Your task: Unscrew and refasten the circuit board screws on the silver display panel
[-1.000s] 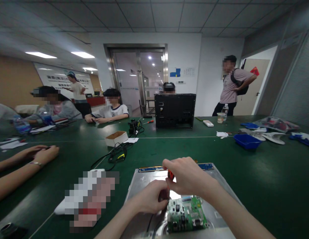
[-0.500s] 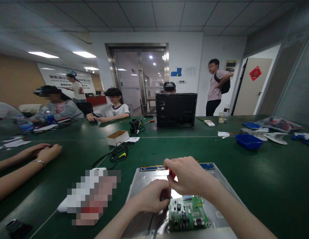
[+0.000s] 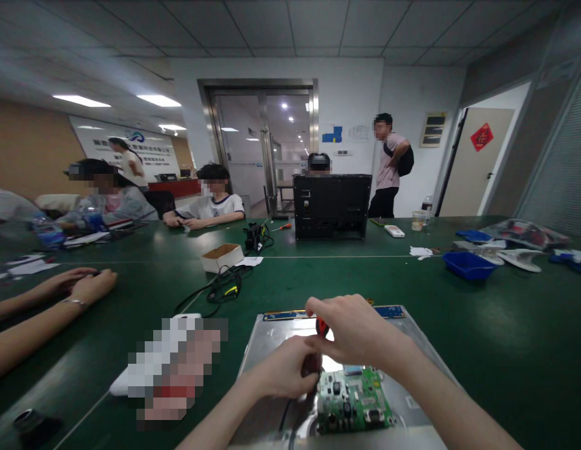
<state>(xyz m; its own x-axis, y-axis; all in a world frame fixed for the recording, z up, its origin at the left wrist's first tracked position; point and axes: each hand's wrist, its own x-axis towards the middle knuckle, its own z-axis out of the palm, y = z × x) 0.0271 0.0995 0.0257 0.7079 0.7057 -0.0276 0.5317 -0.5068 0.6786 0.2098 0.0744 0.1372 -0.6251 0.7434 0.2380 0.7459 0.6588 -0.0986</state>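
The right hand (image 3: pixel 353 331) grips the upright red-and-black handle (image 3: pixel 322 327) of a tool, its fingers wrapped closed around the top. The left hand (image 3: pixel 290 369) sits just below, at about 7 o'clock from that handle, with its fingers curled in; they hide the tool's lower end, so I cannot tell whether they are clenched on it or on something beside it. Both hands meet at the 10 o'clock corner of the green circuit board (image 3: pixel 353 400), which lies on the silver metal panel (image 3: pixel 267 340). Dark cables (image 3: pixel 285 415) run over the panel between 8 and 9 o'clock from the board, and a blue strip (image 3: pixel 391 311) lines the panel's 12 o'clock edge. The panel lies on the green table (image 3: pixel 506 350). From it, a black case (image 3: pixel 332 206) stands well apart at 12 o'clock, a blue tray (image 3: pixel 468 265) lies at 2, and a coil of black cable (image 3: pixel 220 290) near a small open box (image 3: pixel 222 257) lies toward 10 and 11. Another person's hands (image 3: pixel 91 287) rest between 9 and 10.
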